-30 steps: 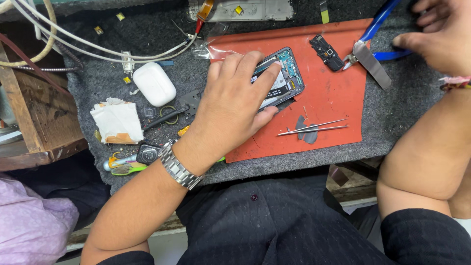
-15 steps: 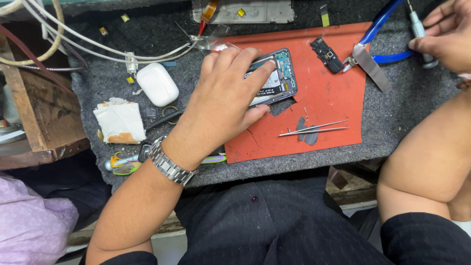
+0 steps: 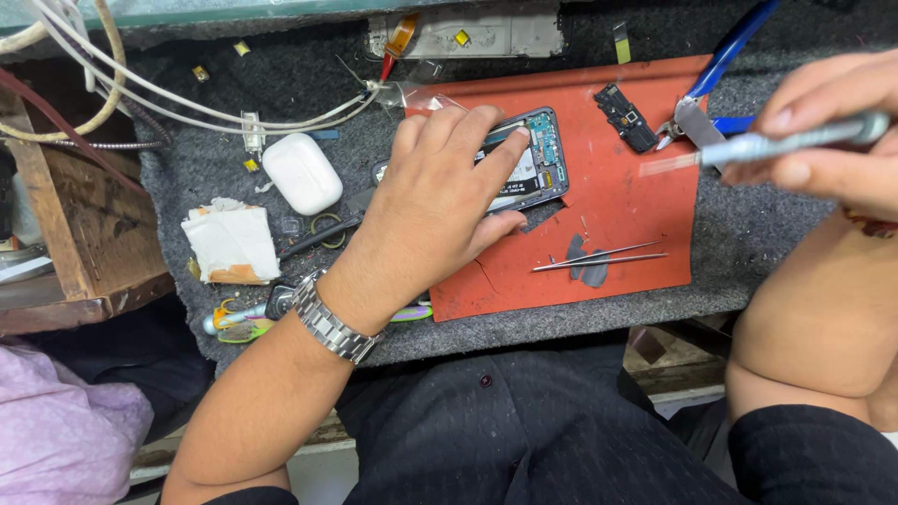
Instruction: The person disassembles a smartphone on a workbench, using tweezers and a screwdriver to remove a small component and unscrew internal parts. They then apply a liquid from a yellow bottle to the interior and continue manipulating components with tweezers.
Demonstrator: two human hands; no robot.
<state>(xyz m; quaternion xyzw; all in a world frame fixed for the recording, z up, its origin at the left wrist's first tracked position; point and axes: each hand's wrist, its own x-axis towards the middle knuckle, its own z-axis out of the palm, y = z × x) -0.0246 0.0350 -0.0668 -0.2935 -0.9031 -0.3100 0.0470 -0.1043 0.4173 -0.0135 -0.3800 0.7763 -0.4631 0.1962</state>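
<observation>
We've got a white earbud case (image 3: 301, 172) at about 10 o'clock, a wad of tissue (image 3: 231, 242) at 9, tweezers (image 3: 599, 257) near centre on the red mat (image 3: 629, 201), blue-handled pliers (image 3: 720, 70) at 2

orange-red mat (image 3: 627, 206), white earbud case (image 3: 301, 172)

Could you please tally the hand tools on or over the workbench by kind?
Tweezers: 1, lying on the orange mat
Blue-handled pliers: 1, on the mat's far edge
Screwdriver-like metal tool: 1, held in the right hand
Total: 3
</observation>
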